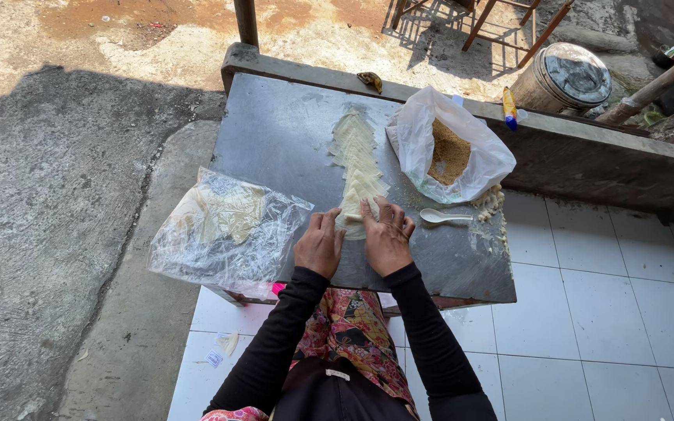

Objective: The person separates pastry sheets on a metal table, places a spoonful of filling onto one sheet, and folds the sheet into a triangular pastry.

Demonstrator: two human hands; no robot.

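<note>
Pale dough strip (pixel 356 160) looks soft, thin, tears easily; left hand (pixel 319 245) and right hand (pixel 386 236) press flat on near end, fingers together; plastic spoon (pixel 440 216) at 3 o'clock.

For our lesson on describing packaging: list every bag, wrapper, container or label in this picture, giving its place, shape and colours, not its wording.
White plastic bag: far right of the grey table, open, brown crumbs inside.
Clear plastic bag: table's left edge, crumpled, pale sheets inside.
Yellow and blue tube: on the ledge beyond the table, slim.
Metal drum: top right, round, lidded.
Small paper scraps: white floor tiles, lower left.
</note>
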